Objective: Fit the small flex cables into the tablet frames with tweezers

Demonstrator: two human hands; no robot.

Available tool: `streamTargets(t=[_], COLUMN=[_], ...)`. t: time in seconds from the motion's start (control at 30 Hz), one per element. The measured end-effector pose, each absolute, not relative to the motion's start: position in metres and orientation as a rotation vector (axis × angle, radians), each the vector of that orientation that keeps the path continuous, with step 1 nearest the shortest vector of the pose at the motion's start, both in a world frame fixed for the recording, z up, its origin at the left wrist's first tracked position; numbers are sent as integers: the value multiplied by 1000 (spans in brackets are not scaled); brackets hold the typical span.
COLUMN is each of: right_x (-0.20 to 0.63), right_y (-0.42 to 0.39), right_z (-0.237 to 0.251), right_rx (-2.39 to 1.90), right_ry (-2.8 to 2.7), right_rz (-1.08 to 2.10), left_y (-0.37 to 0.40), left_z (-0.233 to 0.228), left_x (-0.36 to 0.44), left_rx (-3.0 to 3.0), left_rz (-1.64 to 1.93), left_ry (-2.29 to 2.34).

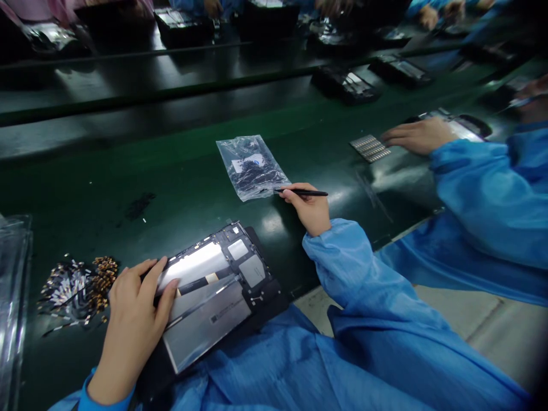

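My left hand (139,308) grips the left side of an opened tablet (244,251), its fingers along the far edge and the thumb on the inside. Bare metal plates, a dark ribbon strip and small circuit parts show in the tablet. It lies tilted on a black holder (274,305) at the bench's near edge. Pinched in my right hand (310,208) is a pair of black tweezers (310,193), pointing left. Their tips touch or reach into the near end of a clear plastic bag (252,165) of small dark parts with a white label.
Left of the tablet lies a pile of small cable parts (77,291), with a clear plastic tray (15,308) beyond. Dark bits (139,205) lie on the green bench (180,165). At right, a co-worker's hand (422,136) is near a sheet of small parts (370,148).
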State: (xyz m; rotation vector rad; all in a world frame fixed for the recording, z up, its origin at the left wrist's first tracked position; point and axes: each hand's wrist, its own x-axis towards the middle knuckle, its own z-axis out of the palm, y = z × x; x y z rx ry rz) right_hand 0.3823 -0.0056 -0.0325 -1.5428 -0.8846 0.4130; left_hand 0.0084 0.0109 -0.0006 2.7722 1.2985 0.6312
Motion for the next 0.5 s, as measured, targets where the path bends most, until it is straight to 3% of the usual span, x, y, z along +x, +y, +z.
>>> streamTargets(t=[0.13, 0.5], right_x=[359, 237], right_y=[-13, -1], right_z=[-13, 45], right_rx=[-1468, -1062], right_ry=[-810, -945], right_rz=[562, 1608], left_y=[9, -1], left_z=[5, 50], left_x=[10, 39], left_rx=[2706, 2034], left_rz=[676, 660], left_ry=[1234, 1051])
